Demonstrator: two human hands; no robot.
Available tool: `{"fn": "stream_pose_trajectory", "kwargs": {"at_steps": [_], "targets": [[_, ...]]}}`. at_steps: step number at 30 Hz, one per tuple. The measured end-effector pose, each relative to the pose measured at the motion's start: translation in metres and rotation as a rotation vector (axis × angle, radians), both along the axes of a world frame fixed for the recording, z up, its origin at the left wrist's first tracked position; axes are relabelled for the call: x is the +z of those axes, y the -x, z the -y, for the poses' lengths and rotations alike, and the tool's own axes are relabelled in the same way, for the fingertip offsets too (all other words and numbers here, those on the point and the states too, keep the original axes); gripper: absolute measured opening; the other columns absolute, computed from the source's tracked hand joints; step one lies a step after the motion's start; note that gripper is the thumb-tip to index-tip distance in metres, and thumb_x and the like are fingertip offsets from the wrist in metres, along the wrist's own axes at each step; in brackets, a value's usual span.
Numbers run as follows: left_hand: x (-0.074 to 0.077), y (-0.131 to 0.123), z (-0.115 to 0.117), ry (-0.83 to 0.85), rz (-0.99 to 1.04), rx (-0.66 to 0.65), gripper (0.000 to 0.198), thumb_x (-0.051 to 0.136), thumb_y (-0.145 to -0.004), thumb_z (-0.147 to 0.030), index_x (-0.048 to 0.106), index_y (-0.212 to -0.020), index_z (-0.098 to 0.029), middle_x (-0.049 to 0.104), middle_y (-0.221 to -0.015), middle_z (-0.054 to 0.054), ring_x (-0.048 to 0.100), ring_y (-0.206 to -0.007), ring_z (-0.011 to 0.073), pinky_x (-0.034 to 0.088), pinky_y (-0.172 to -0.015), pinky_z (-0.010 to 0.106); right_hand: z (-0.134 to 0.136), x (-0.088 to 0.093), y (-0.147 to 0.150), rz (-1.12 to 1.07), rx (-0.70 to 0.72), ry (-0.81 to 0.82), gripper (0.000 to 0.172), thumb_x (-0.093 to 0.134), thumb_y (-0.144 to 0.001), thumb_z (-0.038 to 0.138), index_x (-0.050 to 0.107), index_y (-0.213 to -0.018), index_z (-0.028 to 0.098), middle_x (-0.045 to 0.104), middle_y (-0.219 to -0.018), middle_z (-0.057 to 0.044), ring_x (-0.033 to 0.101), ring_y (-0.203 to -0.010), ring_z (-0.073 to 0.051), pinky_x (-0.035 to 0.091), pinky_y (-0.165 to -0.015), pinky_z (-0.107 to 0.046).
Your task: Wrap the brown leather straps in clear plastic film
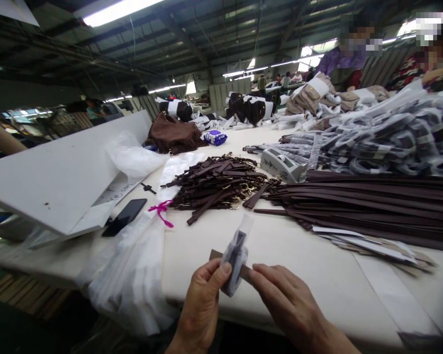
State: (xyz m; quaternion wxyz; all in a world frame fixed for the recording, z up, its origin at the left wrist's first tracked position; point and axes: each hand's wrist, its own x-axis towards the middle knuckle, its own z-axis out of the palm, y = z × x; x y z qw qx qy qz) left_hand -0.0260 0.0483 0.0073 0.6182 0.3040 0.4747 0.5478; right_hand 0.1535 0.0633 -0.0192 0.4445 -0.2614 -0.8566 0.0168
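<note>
My left hand [206,295] pinches a coiled strap in clear plastic [235,263] between thumb and fingers, near the table's front edge. A flat brown strip [246,274] shows on both sides of the coil. On its right end, the fingers of my right hand [286,295] are closed. A clear plastic flap stands up from the coil's top. Beyond the hands lies a pile of short dark brown straps with gold clasps [217,182]. Long dark brown straps [369,204] are stacked at the right.
Plastic sleeves tied with pink string [133,280] hang over the table's [192,246] front edge. A black phone [125,217], white board [59,172], tape dispenser [283,166], brown fringed bag [175,133] and wrapped straps [398,137] lie around. A person in purple [343,61] is at the back right.
</note>
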Motion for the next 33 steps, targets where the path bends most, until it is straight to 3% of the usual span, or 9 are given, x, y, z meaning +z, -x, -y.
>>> {"fn": "stream_pose_trajectory", "kwargs": {"at_steps": [3,6,11,14,18,23,26,31,33], "targets": [[-0.003,0.001,-0.002,-0.073,-0.379,-0.055,0.021,0.065,-0.075,-0.032,0.07,-0.085,-0.014,0.068,-0.097,0.008,0.058,-0.097,0.0241,0.042,-0.085,0.031,0.009,0.008,-0.012,0.057,-0.003,-0.019,0.029,0.035,-0.092,0.012,0.056,-0.112,0.011,0.065,-0.097,-0.015,0.061,-0.085,-0.021,0.052,-0.071,-0.032],[-0.012,-0.003,-0.005,-0.278,-0.755,-0.092,0.014,0.065,-0.074,-0.028,0.07,-0.083,-0.019,0.066,-0.104,0.008,0.056,-0.104,0.0271,0.034,-0.099,0.043,0.01,0.011,-0.015,0.088,0.012,-0.012,0.03,0.03,-0.094,0.015,0.057,-0.108,0.013,0.066,-0.092,-0.013,0.062,-0.079,-0.019,0.053,-0.068,-0.03],[-0.038,-0.014,-0.009,-0.704,-1.177,-0.271,0.025,0.054,-0.077,-0.014,0.065,-0.098,-0.019,0.067,-0.1,0.01,0.061,-0.096,0.0241,0.03,-0.102,0.052,-0.006,-0.012,-0.009,0.158,0.08,0.092,0.024,0.035,-0.091,0.009,0.059,-0.094,0.015,0.064,-0.099,-0.013,0.059,-0.077,-0.016,0.052,-0.064,-0.026],[-0.044,-0.014,-0.009,-0.73,-1.211,-0.376,0.035,0.051,-0.072,-0.007,0.062,-0.103,-0.018,0.067,-0.1,0.01,0.061,-0.096,0.0236,0.029,-0.103,0.054,-0.014,-0.027,-0.008,0.185,0.114,0.254,0.025,0.037,-0.089,0.008,0.06,-0.091,0.017,0.064,-0.091,-0.008,0.059,-0.076,-0.015,0.051,-0.064,-0.024],[-0.038,-0.008,-0.009,-0.604,-1.12,-0.456,0.037,0.051,-0.067,-0.004,0.06,-0.1,-0.02,0.065,-0.104,0.007,0.06,-0.099,0.0213,0.02,-0.108,0.052,-0.018,-0.034,-0.01,0.165,0.126,0.379,0.025,0.038,-0.088,0.009,0.061,-0.095,0.018,0.061,-0.079,-0.005,0.057,-0.069,-0.014,0.048,-0.061,-0.022],[-0.037,-0.007,-0.008,-0.522,-0.973,-0.394,0.035,0.05,-0.068,-0.004,0.053,-0.098,-0.021,0.066,-0.093,0.001,0.063,-0.088,0.0166,0.016,-0.111,0.047,-0.023,-0.033,-0.009,0.162,0.085,0.321,0.027,0.036,-0.086,0.009,0.061,-0.086,0.018,0.054,-0.066,-0.001,0.051,-0.055,-0.012,0.038,-0.049,-0.019],[-0.04,-0.007,-0.006,-0.481,-0.89,-0.353,0.048,0.049,-0.069,-0.002,0.041,-0.111,-0.023,0.066,-0.097,0.002,0.062,-0.093,0.0169,0.017,-0.112,0.045,-0.026,-0.034,-0.007,0.157,0.073,0.294,0.027,0.035,-0.086,0.009,0.06,-0.082,0.018,0.052,-0.064,0.0,0.048,-0.053,-0.011,0.035,-0.047,-0.019],[-0.047,-0.008,-0.003,-0.402,-0.943,-0.341,0.07,0.049,-0.068,-0.002,0.026,-0.132,-0.018,0.062,-0.114,0.01,0.051,-0.116,0.025,0.028,-0.107,0.047,-0.028,-0.035,-0.002,0.058,0.116,0.45,0.019,0.04,-0.086,0.011,0.056,-0.08,0.018,0.054,-0.076,-0.003,0.054,-0.062,-0.011,0.043,-0.054,-0.018],[-0.049,-0.009,-0.002,-0.405,-0.968,-0.32,0.071,0.05,-0.068,-0.003,0.025,-0.133,-0.018,0.063,-0.112,0.009,0.052,-0.115,0.0253,0.032,-0.106,0.047,-0.028,-0.036,-0.001,-0.008,0.094,0.545,0.015,0.044,-0.086,0.013,0.054,-0.094,0.019,0.055,-0.084,-0.004,0.054,-0.063,-0.011,0.045,-0.056,-0.019]]}}
